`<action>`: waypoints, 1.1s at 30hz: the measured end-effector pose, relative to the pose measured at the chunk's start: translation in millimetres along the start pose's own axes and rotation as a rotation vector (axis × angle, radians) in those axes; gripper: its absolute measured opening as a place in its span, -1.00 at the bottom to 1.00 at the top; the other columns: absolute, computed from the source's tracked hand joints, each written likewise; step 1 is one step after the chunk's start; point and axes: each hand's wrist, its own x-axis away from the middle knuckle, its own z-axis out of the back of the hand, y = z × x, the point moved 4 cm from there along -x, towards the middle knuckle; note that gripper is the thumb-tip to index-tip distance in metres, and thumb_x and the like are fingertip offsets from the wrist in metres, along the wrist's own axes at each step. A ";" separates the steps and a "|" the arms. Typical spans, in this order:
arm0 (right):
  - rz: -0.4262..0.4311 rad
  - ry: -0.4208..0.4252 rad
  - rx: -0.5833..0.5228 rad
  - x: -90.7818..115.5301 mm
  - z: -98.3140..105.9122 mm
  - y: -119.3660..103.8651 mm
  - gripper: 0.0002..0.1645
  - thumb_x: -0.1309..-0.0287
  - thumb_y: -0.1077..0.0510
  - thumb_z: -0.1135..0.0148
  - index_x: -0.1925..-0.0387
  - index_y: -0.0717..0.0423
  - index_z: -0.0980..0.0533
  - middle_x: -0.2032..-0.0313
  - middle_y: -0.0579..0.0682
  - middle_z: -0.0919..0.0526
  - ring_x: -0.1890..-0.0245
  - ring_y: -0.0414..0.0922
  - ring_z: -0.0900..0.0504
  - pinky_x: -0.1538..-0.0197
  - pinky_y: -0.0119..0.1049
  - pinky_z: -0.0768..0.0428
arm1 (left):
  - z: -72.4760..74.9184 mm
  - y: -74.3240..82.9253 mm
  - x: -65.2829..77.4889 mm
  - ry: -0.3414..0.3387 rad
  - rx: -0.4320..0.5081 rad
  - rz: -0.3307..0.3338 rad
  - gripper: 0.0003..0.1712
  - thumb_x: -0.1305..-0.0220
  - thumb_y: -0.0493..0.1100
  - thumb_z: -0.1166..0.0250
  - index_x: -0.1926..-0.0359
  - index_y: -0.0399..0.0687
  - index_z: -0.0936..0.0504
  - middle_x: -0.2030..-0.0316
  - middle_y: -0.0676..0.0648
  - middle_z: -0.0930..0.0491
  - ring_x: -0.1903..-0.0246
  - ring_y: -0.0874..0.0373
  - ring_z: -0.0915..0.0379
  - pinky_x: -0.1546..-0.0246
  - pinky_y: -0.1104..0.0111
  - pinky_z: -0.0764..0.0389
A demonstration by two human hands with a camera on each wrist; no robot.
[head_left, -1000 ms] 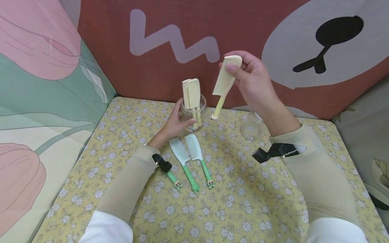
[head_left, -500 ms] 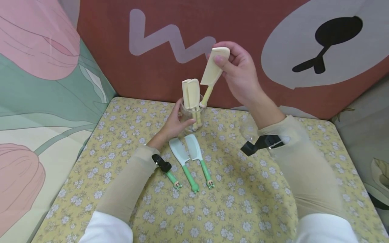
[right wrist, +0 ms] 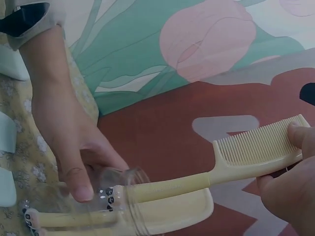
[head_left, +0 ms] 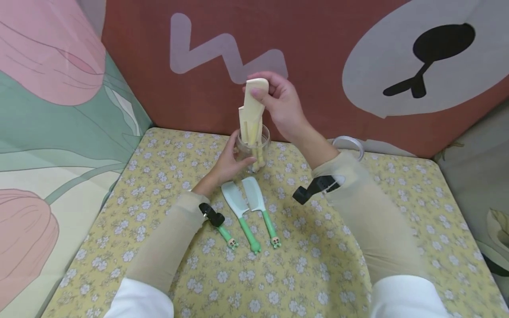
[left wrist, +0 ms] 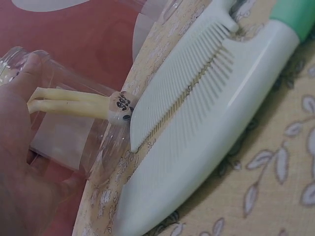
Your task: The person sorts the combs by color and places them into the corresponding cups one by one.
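A clear jar [head_left: 266,133] stands near the back of the table, tilted little if at all. My left hand [head_left: 227,164] grips its side, thumb in front. Pale yellow combs [head_left: 241,120] stand in it, handles down and toothed ends above the rim. My right hand [head_left: 284,108] pinches another yellow comb [right wrist: 261,147] by its toothed end. The right wrist view shows that comb's handle passing through the jar's mouth, its figure-shaped tip inside the glass. In front of the jar lie white combs [head_left: 234,199] with green handles; the left forearm partly covers one.
Behind the right forearm shows the clear round rim [head_left: 351,139] of another transparent container. A flowered yellow cloth [head_left: 310,282] covers the table. A printed red fabric wall [head_left: 207,97] rises directly behind the table's back edge.
My right hand has moved left with the yellow comb, from beside the jar to over it, then lowered so the handle enters the mouth. The left hand has stayed on the jar.
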 end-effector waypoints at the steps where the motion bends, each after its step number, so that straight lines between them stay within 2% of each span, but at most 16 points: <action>1: -0.010 -0.002 0.005 -0.1 -1.6 3.5 -0.74 -0.38 0.44 -0.15 -0.05 0.31 -0.58 0.12 0.15 -0.71 0.03 0.01 -0.70 0.00 -0.22 -0.65 | -0.2 -4.2 -1.4 0.002 0.000 0.000 0.04 -0.36 -0.33 -0.35 -0.61 -0.12 0.14 -0.50 -0.29 -0.06 -0.46 -0.21 -0.08 -0.39 -0.20 -0.22; 4: -0.035 -0.012 0.034 -1.0 -7.1 13.4 -0.71 -0.39 0.41 -0.16 -0.10 0.34 -0.55 0.07 0.19 -0.70 0.00 0.02 -0.70 -0.03 -0.17 -0.66 | -0.2 -19.5 -5.8 0.011 0.008 -0.002 0.07 -0.36 -0.32 -0.36 -0.62 -0.02 0.17 -0.52 -0.24 -0.04 -0.46 -0.19 -0.08 -0.40 -0.18 -0.22; 7: -0.080 -0.011 0.093 -1.0 -10.8 23.4 -0.70 -0.40 0.36 -0.19 -0.12 0.29 -0.56 0.04 0.17 -0.71 0.01 0.00 -0.70 0.02 -0.20 -0.65 | -0.1 -31.3 -9.0 0.019 0.002 0.006 0.09 -0.36 -0.27 -0.37 -0.63 0.10 0.18 -0.52 -0.17 -0.05 -0.47 -0.12 -0.08 -0.41 -0.12 -0.22; 12: -0.159 0.004 0.213 0.9 -8.7 42.8 -0.69 -0.40 0.29 -0.22 -0.13 0.22 -0.58 0.02 0.15 -0.70 0.06 -0.04 -0.67 0.14 -0.26 -0.60 | -1.1 -34.9 -9.4 0.026 -0.017 0.012 0.09 -0.36 -0.22 -0.39 -0.63 0.15 0.16 -0.49 -0.10 -0.11 -0.46 -0.01 -0.12 -0.39 -0.05 -0.29; 18: -0.224 0.015 0.249 3.1 -2.6 60.2 -0.66 -0.42 0.27 -0.20 -0.17 0.24 -0.56 -0.05 0.16 -0.69 -0.01 -0.05 -0.68 0.03 -0.25 -0.61 | -2.7 -33.6 -9.2 0.034 -0.011 -0.012 0.08 -0.34 -0.23 -0.41 -0.62 0.05 0.12 -0.48 -0.12 -0.14 -0.43 -0.02 -0.15 -0.36 -0.06 -0.32; 25: -0.212 -0.001 0.288 -0.5 -5.2 60.7 -0.71 -0.46 0.27 -0.14 -0.14 0.23 -0.54 -0.05 0.19 -0.67 -0.01 -0.03 -0.67 -0.01 -0.22 -0.62 | -3.6 -34.6 -9.9 0.023 0.004 -0.005 0.09 -0.35 -0.22 -0.40 -0.63 0.06 0.16 -0.48 -0.12 -0.12 -0.44 -0.01 -0.13 -0.39 -0.04 -0.29; 29: -0.186 0.011 0.347 -1.4 -5.5 58.2 -0.74 -0.45 0.29 -0.15 -0.11 0.24 -0.54 -0.03 0.20 -0.68 0.02 -0.03 -0.68 0.01 -0.22 -0.62 | -3.1 -35.2 -10.9 0.022 -0.002 0.003 0.11 -0.35 -0.21 -0.40 -0.63 0.09 0.19 -0.51 -0.10 -0.08 -0.46 0.01 -0.10 -0.40 -0.01 -0.27; 33: -0.174 0.049 0.340 -2.1 -3.0 59.0 -0.75 -0.42 0.33 -0.18 -0.08 0.28 -0.55 0.00 0.23 -0.68 0.04 -0.03 -0.69 0.03 -0.25 -0.63 | -1.6 -32.2 -10.3 0.019 -0.011 0.016 0.11 -0.36 -0.21 -0.39 -0.63 0.09 0.20 -0.52 -0.13 -0.06 -0.47 -0.04 -0.08 -0.41 -0.04 -0.25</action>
